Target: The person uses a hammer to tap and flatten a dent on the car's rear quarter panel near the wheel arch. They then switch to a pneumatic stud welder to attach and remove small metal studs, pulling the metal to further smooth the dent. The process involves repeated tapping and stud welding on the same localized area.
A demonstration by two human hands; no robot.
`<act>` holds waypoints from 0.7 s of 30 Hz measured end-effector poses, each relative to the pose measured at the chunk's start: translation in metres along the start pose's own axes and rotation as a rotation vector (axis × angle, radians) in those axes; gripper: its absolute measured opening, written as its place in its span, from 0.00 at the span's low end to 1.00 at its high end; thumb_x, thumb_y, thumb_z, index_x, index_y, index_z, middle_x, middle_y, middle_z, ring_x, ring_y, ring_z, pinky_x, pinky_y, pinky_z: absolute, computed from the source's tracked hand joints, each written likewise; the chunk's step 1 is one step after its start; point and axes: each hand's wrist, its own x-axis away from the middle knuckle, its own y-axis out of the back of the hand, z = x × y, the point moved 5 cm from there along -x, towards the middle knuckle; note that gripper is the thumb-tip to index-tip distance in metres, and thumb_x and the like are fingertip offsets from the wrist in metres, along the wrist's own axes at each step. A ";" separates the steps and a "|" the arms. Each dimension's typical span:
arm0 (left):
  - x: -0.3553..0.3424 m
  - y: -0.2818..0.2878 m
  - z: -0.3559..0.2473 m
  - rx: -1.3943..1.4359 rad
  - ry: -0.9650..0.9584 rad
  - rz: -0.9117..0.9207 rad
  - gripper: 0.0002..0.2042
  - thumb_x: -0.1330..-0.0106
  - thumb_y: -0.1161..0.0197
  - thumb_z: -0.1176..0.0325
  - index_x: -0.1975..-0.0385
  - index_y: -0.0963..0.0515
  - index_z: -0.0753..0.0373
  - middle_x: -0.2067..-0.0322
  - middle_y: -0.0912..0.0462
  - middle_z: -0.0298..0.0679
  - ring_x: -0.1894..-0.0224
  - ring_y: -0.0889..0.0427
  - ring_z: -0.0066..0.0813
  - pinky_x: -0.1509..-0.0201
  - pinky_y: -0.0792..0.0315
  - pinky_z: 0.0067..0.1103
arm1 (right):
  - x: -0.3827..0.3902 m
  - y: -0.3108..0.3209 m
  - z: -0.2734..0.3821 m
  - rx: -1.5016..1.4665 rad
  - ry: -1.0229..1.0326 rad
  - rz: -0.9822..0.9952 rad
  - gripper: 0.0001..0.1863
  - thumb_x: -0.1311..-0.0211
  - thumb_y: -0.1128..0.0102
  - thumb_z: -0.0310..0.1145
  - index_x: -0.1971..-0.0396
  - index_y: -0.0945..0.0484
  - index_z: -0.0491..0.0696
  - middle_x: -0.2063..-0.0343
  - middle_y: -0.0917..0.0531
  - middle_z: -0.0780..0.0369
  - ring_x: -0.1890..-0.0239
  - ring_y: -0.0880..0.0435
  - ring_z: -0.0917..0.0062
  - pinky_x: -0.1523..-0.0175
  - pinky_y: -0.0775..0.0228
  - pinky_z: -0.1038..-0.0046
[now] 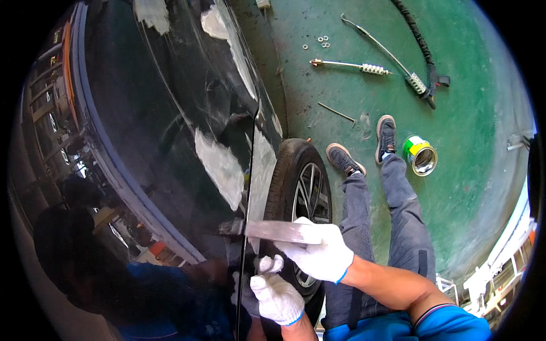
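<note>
"Blue sleeve sits nearest us, toward four o'clock. What do our hands hold?"

"Right hand, white-gloved, at five o'clock: clamped on a flat greyish bar. Bar lies at six, just below centre, far end at the seam of the dark car panel."

"And our left hand?"

"Farther out at six, gloved, fingers curled, thumb and forefinger apart. Whether it touches the panel, we cannot tell."

"Surroundings?"

"Pale patch at nine on the panel; wheel near centre, toward four; open tin at three, on green floor."
</note>
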 end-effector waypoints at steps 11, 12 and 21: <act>-0.001 -0.012 0.000 -0.001 0.037 0.037 0.24 0.25 0.51 0.51 0.59 0.23 0.72 0.61 0.20 0.46 0.58 0.22 0.36 0.48 0.27 0.31 | -0.003 0.015 -0.007 0.041 -0.224 -0.075 0.12 0.39 0.37 0.31 0.57 0.18 0.45 0.62 0.14 0.57 0.63 0.13 0.70 0.61 0.21 0.70; -0.001 -0.009 -0.001 0.006 0.036 0.046 0.24 0.25 0.51 0.51 0.59 0.23 0.72 0.61 0.20 0.46 0.58 0.22 0.36 0.48 0.28 0.31 | -0.012 0.024 0.008 -0.132 -0.184 -0.187 0.11 0.40 0.36 0.33 0.58 0.19 0.46 0.64 0.14 0.58 0.65 0.13 0.68 0.63 0.21 0.69; 0.004 -0.014 -0.006 0.049 0.078 0.005 0.23 0.26 0.50 0.51 0.57 0.23 0.72 0.60 0.20 0.46 0.57 0.22 0.36 0.47 0.27 0.31 | -0.013 0.022 0.012 -0.486 -0.122 -0.165 0.14 0.42 0.37 0.23 0.55 0.18 0.43 0.57 0.14 0.54 0.59 0.12 0.74 0.59 0.22 0.78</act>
